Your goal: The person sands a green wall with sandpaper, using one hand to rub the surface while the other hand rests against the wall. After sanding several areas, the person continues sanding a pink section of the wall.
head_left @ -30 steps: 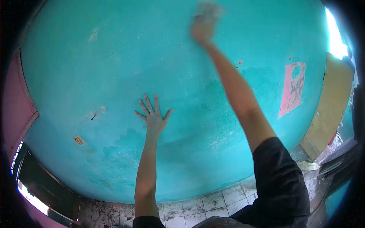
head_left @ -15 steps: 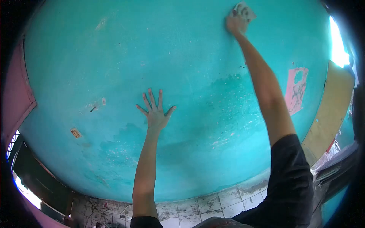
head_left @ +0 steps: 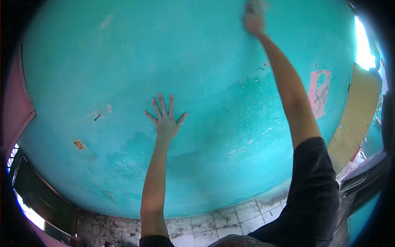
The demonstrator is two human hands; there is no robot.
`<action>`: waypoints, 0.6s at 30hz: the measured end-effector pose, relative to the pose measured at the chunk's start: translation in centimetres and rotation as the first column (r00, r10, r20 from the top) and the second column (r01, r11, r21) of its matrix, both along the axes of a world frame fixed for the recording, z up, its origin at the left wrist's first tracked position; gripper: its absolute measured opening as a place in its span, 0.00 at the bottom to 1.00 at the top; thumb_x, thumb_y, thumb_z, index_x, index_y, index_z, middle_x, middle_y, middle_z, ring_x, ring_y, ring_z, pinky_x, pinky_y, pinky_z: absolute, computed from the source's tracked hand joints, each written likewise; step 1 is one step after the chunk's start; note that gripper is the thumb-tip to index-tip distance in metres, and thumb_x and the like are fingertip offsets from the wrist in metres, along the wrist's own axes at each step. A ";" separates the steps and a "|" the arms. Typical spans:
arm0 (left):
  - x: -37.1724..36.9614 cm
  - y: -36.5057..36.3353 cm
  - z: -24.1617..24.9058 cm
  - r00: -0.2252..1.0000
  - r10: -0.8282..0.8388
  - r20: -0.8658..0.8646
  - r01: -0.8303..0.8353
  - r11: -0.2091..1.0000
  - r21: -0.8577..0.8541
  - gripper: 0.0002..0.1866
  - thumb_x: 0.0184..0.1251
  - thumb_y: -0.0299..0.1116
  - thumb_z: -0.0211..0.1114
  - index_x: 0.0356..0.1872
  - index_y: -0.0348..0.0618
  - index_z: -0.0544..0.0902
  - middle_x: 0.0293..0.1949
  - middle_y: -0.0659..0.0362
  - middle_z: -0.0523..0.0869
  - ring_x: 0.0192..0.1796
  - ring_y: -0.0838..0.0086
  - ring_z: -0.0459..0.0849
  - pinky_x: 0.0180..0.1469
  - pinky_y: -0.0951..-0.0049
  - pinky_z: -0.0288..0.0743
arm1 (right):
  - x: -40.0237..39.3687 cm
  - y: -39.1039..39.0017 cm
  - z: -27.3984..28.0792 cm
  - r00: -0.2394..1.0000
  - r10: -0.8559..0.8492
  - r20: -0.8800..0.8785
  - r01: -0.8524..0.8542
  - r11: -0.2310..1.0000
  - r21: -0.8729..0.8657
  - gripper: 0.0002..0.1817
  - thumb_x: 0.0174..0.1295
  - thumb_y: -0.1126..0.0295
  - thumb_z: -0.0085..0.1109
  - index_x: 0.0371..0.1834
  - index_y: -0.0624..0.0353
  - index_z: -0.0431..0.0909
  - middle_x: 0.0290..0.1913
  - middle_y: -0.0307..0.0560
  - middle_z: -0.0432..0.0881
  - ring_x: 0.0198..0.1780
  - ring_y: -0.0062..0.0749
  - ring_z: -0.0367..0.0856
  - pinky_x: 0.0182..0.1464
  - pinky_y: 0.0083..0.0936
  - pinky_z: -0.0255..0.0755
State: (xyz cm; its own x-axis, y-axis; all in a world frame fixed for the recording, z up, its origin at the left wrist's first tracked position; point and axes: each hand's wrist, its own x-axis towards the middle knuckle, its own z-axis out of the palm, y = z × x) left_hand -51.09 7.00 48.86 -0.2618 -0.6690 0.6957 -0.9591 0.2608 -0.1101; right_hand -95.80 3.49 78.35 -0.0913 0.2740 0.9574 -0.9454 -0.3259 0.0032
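Note:
My left hand (head_left: 167, 123) lies flat against the turquoise wall (head_left: 197, 78), its fingers spread and pale with dust, holding nothing. High on the same wall, my right hand (head_left: 254, 23) presses a thin greyish sheet of sandpaper (head_left: 259, 5) to the paint. Motion blurs that hand and the sheet, and the sheet reaches close to the top edge of view. Between and below the hands the paint shows darker, scuffed patches.
Nails stick out of the wall, one dark nail (head_left: 97, 117) at left and another nail (head_left: 261, 68) near my right forearm. A pink bare patch (head_left: 319, 92) and a tan board (head_left: 356, 115) are at right. Dirty tiles (head_left: 205, 226) cover the floor below.
My right hand and the sandpaper have shifted slightly up along the wall and are more blurred. My left hand stays planted; the view has shifted slightly.

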 end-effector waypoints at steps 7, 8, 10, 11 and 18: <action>-0.1 -1.4 -1.1 0.999 -0.053 0.007 0.054 0.975 -0.215 0.55 0.67 0.80 0.46 0.86 0.62 0.37 0.85 0.46 0.26 0.84 0.39 0.23 0.70 0.15 0.18 | 9.3 -1.2 -6.3 0.980 -0.064 0.186 0.061 0.998 0.022 0.37 0.72 0.63 0.45 0.83 0.67 0.53 0.84 0.61 0.53 0.85 0.56 0.46 0.84 0.53 0.37; -0.2 -1.3 -1.2 0.999 -0.039 0.015 0.042 0.972 -0.230 0.55 0.67 0.80 0.46 0.86 0.62 0.38 0.85 0.46 0.26 0.84 0.39 0.23 0.70 0.15 0.18 | 13.6 -1.4 -7.5 0.999 0.043 0.010 -0.043 0.999 -0.017 0.36 0.71 0.66 0.46 0.82 0.64 0.56 0.83 0.60 0.55 0.85 0.56 0.46 0.84 0.53 0.35; 0.0 -1.5 -1.1 0.998 -0.053 0.019 0.056 0.969 -0.241 0.55 0.67 0.80 0.46 0.86 0.62 0.38 0.85 0.46 0.26 0.84 0.40 0.23 0.70 0.15 0.18 | 20.2 0.3 -12.0 0.876 0.216 -0.431 -0.076 0.945 0.318 0.36 0.71 0.66 0.48 0.83 0.55 0.56 0.84 0.51 0.57 0.85 0.50 0.51 0.85 0.50 0.40; 0.1 -1.6 -1.2 0.998 -0.060 0.022 0.064 0.966 -0.252 0.55 0.67 0.79 0.47 0.86 0.62 0.38 0.85 0.47 0.26 0.84 0.40 0.23 0.70 0.15 0.18 | 20.9 1.9 -13.9 0.760 0.185 -0.623 0.084 0.923 0.377 0.36 0.71 0.67 0.48 0.84 0.52 0.55 0.84 0.49 0.57 0.84 0.46 0.53 0.85 0.47 0.43; -0.6 0.2 -0.4 1.000 0.012 -0.010 -0.012 0.997 -0.077 0.55 0.69 0.77 0.48 0.86 0.61 0.37 0.84 0.46 0.25 0.84 0.41 0.22 0.70 0.15 0.20 | -5.9 1.3 -8.9 0.965 -0.247 -0.086 0.254 0.963 0.084 0.33 0.78 0.63 0.38 0.83 0.66 0.52 0.84 0.61 0.52 0.85 0.53 0.47 0.85 0.43 0.39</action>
